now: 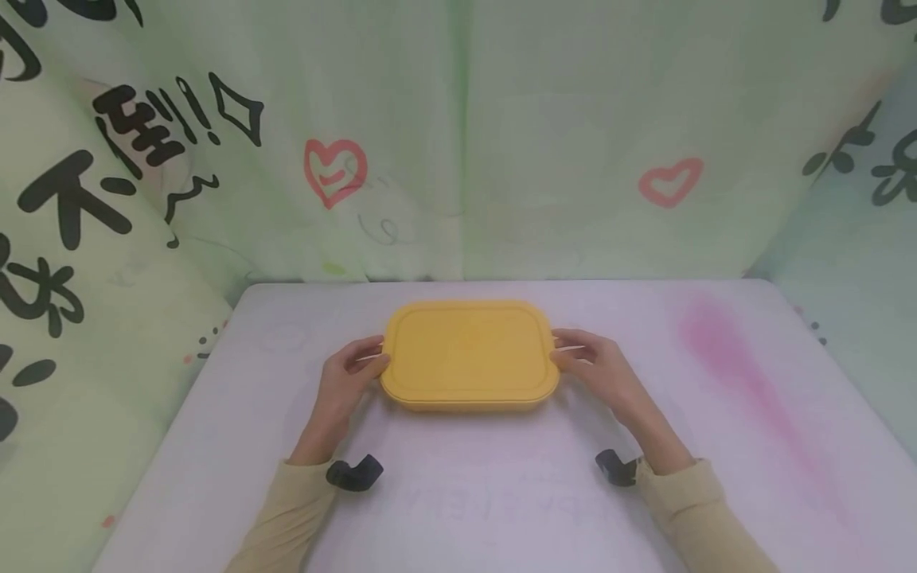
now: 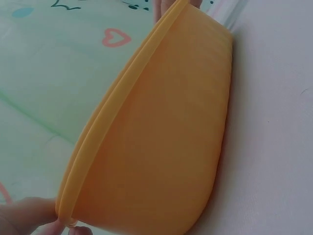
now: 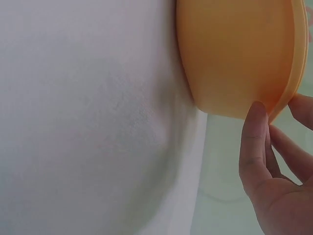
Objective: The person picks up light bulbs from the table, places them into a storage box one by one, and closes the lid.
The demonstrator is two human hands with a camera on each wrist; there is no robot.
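A yellow rectangular box with rounded corners and a fitted lid point(image 1: 469, 350) lies flat on the table, its long side facing me. At its left end my left hand point(image 1: 342, 390) pinches the rim between thumb and fingers. My right hand point(image 1: 607, 374) holds the opposite end the same way. Seen from the left wrist, the box's smooth side wall point(image 2: 156, 127) slopes down to the table under a doubled rim. In the right wrist view the fingers point(image 3: 254, 147) touch the rim's corner from both sides. The inside of the box is hidden by the lid.
The white table point(image 1: 458, 493) carries a pink smear point(image 1: 723, 342) on the right. Pale green cloth point(image 1: 559, 103) with red hearts and black writing hangs behind and along both sides. Black bands point(image 1: 356, 473) sit at the wrists, by beige sleeves.
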